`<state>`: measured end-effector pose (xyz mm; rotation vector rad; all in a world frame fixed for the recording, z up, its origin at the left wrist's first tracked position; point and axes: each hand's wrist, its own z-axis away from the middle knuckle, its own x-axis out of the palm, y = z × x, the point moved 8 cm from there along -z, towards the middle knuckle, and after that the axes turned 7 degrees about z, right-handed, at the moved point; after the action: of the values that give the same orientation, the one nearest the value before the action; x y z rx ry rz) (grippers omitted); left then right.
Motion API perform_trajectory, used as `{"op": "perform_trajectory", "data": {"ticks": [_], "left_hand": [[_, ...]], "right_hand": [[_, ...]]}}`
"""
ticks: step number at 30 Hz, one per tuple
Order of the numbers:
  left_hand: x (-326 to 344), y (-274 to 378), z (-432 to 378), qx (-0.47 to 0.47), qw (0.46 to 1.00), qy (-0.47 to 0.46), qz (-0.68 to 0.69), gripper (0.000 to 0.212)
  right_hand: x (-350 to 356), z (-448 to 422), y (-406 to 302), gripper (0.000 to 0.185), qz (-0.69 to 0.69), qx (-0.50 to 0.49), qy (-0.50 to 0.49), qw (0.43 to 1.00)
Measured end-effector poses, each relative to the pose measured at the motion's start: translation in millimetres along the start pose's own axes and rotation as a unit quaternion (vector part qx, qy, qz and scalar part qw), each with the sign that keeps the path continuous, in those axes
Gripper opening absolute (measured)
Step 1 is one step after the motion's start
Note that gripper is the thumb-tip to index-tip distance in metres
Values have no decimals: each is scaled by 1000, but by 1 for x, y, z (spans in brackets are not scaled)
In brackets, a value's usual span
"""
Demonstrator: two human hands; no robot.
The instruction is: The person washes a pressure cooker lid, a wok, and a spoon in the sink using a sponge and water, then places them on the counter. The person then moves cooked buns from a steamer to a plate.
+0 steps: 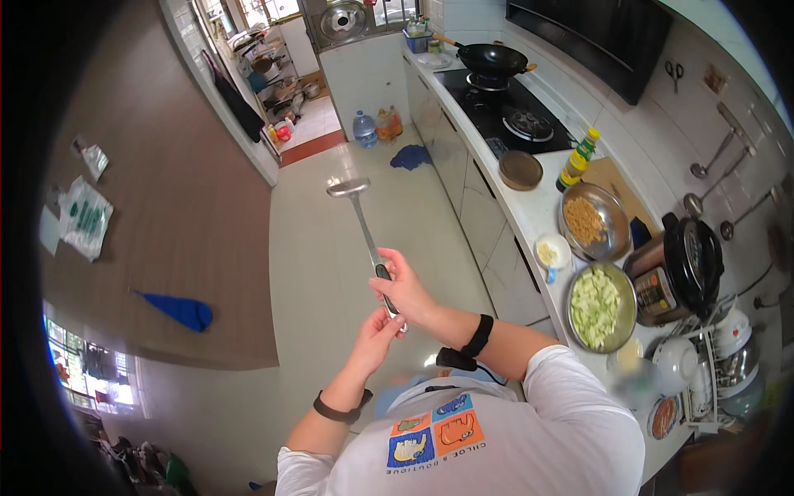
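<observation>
A metal ladle (363,226) with a shallow round head and a black grip on its handle is held up over the floor, head pointing away from me. My right hand (402,288) is closed around the grip. Just below it, my left hand (375,338) pinches the handle's bottom end between thumb and fingers. Both hands are to the left of the counter, touching nothing on it. The inside of the ladle's head is seen only at a slant.
Along the right counter stand a wok (493,60) on the gas hob (456,87), a yellow-labelled bottle (577,162), a metal bowl of brown bits (611,217), a bowl of chopped green vegetable (595,304) and an electric pressure cooker (676,266). A blue cloth (410,157) lies on the floor.
</observation>
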<state>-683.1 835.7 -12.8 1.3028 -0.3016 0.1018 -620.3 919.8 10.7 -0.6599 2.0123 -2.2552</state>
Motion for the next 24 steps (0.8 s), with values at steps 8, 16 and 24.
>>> {"op": "perform_trajectory", "data": {"ticks": [8, 16, 24], "left_hand": [[-49, 99, -223, 48, 993, -62, -89, 11], [-37, 195, -472, 72, 957, -260, -112, 16], [-56, 225, -657, 10, 950, -278, -142, 20]], "right_hand": [[-51, -218, -44, 57, 4, -68, 55, 996], [-131, -377, -112, 32, -48, -9, 142, 989], [-340, -550, -172, 25, 46, -97, 336, 936]]}}
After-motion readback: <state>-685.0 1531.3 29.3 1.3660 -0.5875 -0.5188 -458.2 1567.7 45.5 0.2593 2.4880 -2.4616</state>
